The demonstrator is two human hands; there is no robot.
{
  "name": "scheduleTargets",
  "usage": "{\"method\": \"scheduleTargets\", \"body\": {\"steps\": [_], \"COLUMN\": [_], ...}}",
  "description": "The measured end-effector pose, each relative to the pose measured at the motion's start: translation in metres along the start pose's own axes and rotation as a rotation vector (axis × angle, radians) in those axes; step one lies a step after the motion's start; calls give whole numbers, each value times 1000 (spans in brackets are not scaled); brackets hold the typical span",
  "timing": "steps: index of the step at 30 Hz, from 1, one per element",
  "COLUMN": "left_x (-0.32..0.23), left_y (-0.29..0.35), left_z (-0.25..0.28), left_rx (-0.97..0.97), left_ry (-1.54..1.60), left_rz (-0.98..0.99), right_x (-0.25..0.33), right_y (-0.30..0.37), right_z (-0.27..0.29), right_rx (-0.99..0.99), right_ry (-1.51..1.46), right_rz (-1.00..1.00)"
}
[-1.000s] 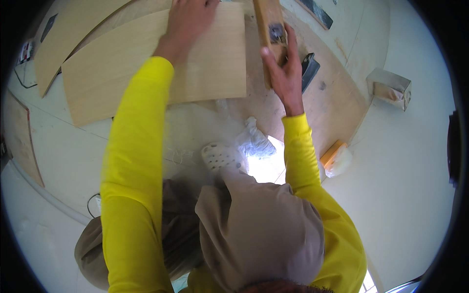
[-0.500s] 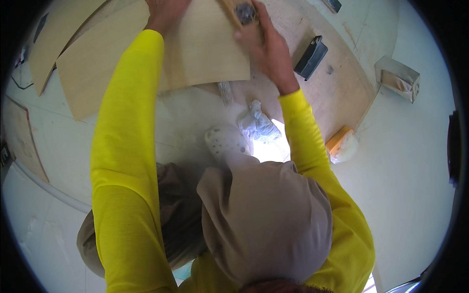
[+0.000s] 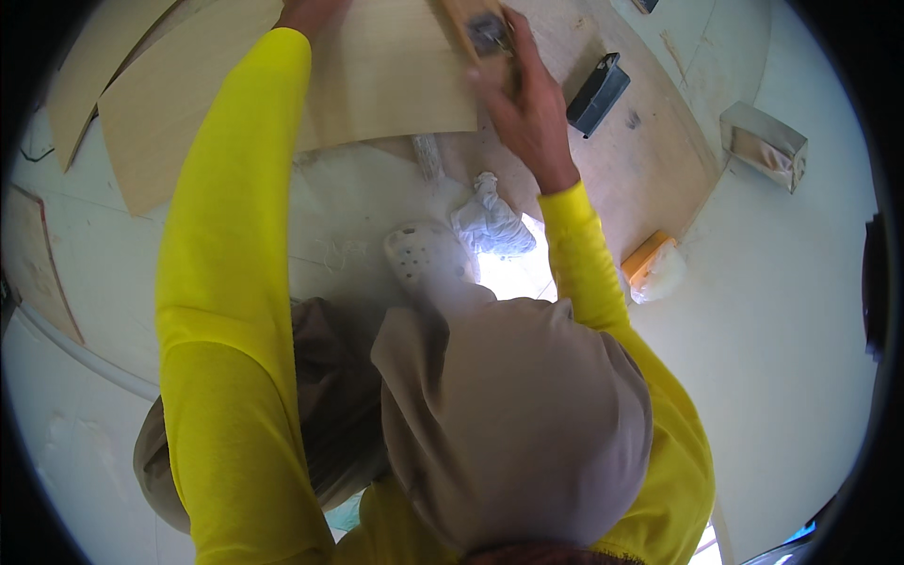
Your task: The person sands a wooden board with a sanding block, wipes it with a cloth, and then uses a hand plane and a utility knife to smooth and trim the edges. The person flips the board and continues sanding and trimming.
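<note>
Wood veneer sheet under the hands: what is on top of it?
On the veneer sheet the left hand presses flat and the right hand grips a wooden block; the block's underside is hidden.

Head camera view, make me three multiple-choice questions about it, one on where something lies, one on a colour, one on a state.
1. Where does the crumpled white cloth lie?
A. below the right hand, by the white clog
B. on the grey box
C. left of the left sleeve

2. What colour are the sleeves?
A. blue
B. yellow
C. black

3. What is the right hand doing?
A. hanging free
B. gripping a wooden block on the thin wood sheet
C. resting on the clog

Answers: 1 A, the cloth sits beside the white clog under the right wrist. 2 B, both arms are bright yellow. 3 B, the fingers close around the wooden block on the thin wood sheet.
</note>
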State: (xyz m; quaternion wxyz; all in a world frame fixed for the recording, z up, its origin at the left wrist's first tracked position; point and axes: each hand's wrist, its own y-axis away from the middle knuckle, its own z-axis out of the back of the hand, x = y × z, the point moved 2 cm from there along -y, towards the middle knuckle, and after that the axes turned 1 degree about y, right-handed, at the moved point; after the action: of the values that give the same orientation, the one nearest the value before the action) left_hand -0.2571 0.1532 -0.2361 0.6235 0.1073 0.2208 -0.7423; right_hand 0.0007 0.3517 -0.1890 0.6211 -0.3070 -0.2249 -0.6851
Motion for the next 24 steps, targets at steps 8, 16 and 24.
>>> {"method": "scheduleTargets", "body": {"steps": [8, 16, 24], "left_x": [-1, -2, 2], "left_y": [0, 2, -1], "left_z": [-2, 1, -4], "left_rx": [23, 38, 18], "left_ry": [0, 28, -2], "left_rz": [10, 30, -34], "right_x": [15, -7, 5], "right_y": [60, 78, 9], "right_z": [0, 8, -5], "right_rx": [155, 5, 139], "right_ry": [56, -77, 47], "right_rz": [-110, -102, 26]}}
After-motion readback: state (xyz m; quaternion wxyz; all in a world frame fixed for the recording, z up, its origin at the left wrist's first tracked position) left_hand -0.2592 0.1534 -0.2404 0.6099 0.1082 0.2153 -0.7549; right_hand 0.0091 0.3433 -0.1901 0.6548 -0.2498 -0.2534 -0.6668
